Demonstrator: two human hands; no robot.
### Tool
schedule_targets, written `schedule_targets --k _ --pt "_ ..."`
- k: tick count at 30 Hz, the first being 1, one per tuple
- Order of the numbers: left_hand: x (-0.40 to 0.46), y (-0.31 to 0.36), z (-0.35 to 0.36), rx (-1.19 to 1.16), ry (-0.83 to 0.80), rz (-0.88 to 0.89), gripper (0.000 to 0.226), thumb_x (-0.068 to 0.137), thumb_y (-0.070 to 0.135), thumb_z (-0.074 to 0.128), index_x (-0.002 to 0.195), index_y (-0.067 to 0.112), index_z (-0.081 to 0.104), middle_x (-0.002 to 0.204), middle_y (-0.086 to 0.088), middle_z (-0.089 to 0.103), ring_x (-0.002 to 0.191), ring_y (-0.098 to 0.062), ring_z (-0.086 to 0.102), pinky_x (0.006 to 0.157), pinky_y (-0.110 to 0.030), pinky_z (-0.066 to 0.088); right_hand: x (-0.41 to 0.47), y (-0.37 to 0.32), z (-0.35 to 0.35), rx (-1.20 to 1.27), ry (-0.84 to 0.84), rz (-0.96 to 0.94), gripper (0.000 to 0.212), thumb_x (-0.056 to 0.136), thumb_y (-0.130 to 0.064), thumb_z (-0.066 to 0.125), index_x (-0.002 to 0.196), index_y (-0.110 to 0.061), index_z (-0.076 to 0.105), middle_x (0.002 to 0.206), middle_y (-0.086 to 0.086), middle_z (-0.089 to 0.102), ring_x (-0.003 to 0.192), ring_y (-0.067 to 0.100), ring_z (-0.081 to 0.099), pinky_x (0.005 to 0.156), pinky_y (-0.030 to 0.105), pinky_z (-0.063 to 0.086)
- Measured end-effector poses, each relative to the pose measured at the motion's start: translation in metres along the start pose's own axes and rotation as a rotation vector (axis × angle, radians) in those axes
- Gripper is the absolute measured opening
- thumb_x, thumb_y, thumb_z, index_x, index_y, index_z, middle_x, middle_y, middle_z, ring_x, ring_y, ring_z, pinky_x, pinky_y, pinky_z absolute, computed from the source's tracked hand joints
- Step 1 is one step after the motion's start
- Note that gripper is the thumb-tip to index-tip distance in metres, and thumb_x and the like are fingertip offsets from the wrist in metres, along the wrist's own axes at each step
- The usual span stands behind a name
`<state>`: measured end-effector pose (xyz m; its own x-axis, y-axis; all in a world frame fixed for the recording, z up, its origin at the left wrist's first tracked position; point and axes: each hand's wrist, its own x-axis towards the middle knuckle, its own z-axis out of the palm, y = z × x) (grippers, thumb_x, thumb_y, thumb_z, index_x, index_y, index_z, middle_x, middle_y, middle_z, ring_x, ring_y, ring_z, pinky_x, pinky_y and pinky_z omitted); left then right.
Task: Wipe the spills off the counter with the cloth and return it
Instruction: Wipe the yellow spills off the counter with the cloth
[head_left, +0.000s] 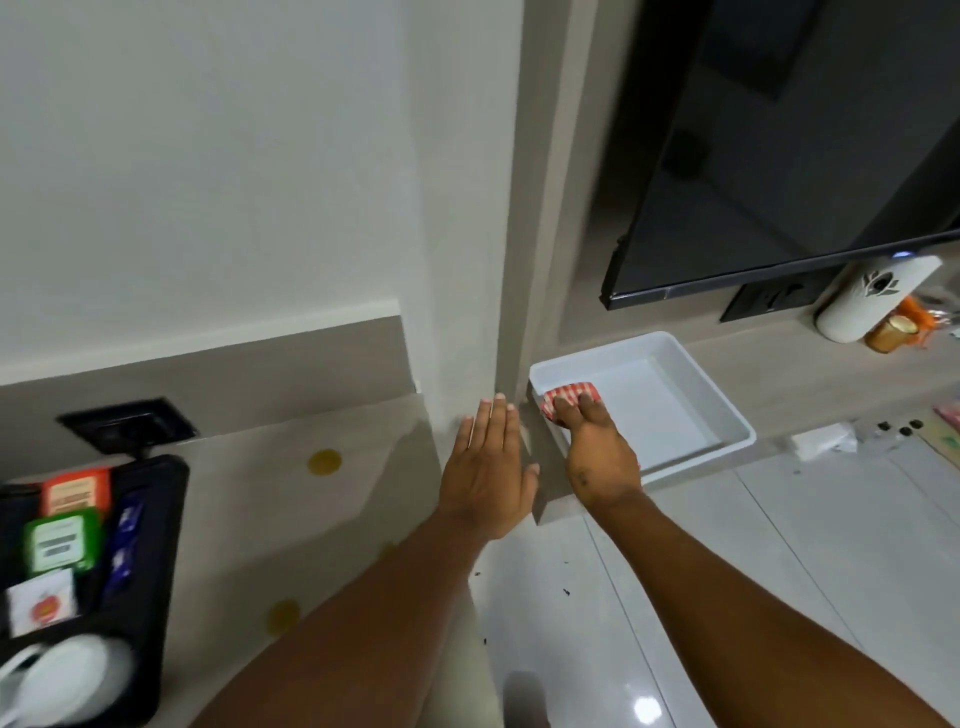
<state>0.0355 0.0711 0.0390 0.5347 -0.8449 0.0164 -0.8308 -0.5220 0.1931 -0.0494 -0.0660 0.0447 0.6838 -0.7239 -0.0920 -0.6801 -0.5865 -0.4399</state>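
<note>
A red-and-white checked cloth (569, 397) lies at the near left corner of a white plastic tray (727, 415), and my right hand (597, 452) is closed on it from above. My left hand (488, 467) is flat with fingers spread, hovering at the right end of the pale counter (249, 519) beside the wall corner, holding nothing. Two yellow spills mark the counter, one (323, 461) near the back and one (283, 616) nearer the front.
A black tray (161, 545) with tea sachets and a white cup (67, 680) sits at the counter's left. A wall-mounted television (805, 156) hangs above the wooden shelf (779, 374) with a white bottle (872, 306) and small jar. Glossy white floor tiles (727, 597) lie below.
</note>
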Motion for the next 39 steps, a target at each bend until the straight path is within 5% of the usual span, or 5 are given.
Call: schedule_targets --k 8,17,21,28,39 --pt "-0.145 -0.068 -0.025 0.073 0.014 -0.083 0.075 0.103 0.044 0.032 0.162 0.004 0.008 0.172 -0.017 0.005 0.159 -0.032 -0.001 0.129 -0.047 0.001 -0.152 -0.106 0.062 0.031 -0.039 -0.276 0.055 0.097 -0.015 0.048 0.149 -0.03 0.037 0.163 0.001 0.024 0.151 0.024 0.018 0.117 0.043 0.029" --pt "-0.311 -0.158 0.008 0.027 -0.147 -0.206 0.083 0.1 0.051 0.04 0.161 0.002 0.011 0.171 -0.019 0.01 0.159 -0.034 0.005 0.129 -0.05 0.008 -0.289 -0.145 0.141 -0.014 -0.147 -0.058 0.063 0.095 -0.01 0.051 0.15 -0.028 0.028 0.163 0.011 0.023 0.147 0.034 0.028 0.109 0.048 0.041" --pt "-0.353 -0.188 0.032 0.052 -0.185 -0.231 0.089 0.099 0.062 0.027 0.16 0.0 0.011 0.17 -0.021 0.014 0.159 -0.034 0.008 0.129 -0.049 0.007 -0.318 -0.12 0.159 -0.069 -0.188 -0.155 0.07 0.091 -0.013 0.059 0.152 -0.028 0.028 0.164 0.004 0.022 0.152 0.027 0.012 0.123 0.042 0.017" --pt "-0.353 -0.202 0.043 0.049 -0.14 -0.172 0.095 0.096 0.067 0.027 0.159 -0.002 0.015 0.169 -0.023 0.016 0.158 -0.037 0.01 0.127 -0.055 0.011 -0.301 -0.108 0.154 -0.032 -0.14 -0.339 0.048 0.1 -0.022 0.047 0.148 -0.017 0.042 0.158 0.007 0.037 0.15 0.03 0.02 0.124 0.046 0.016" --pt "-0.351 -0.206 0.046 0.023 -0.162 -0.184 0.097 0.095 0.068 0.031 0.16 -0.002 0.01 0.171 -0.022 0.009 0.159 -0.035 0.003 0.127 -0.057 0.01 -0.183 -0.142 0.167 0.022 -0.05 -0.159 0.052 0.096 -0.01 0.043 0.147 -0.016 0.041 0.159 0.013 0.033 0.151 0.036 0.013 0.124 0.046 0.009"
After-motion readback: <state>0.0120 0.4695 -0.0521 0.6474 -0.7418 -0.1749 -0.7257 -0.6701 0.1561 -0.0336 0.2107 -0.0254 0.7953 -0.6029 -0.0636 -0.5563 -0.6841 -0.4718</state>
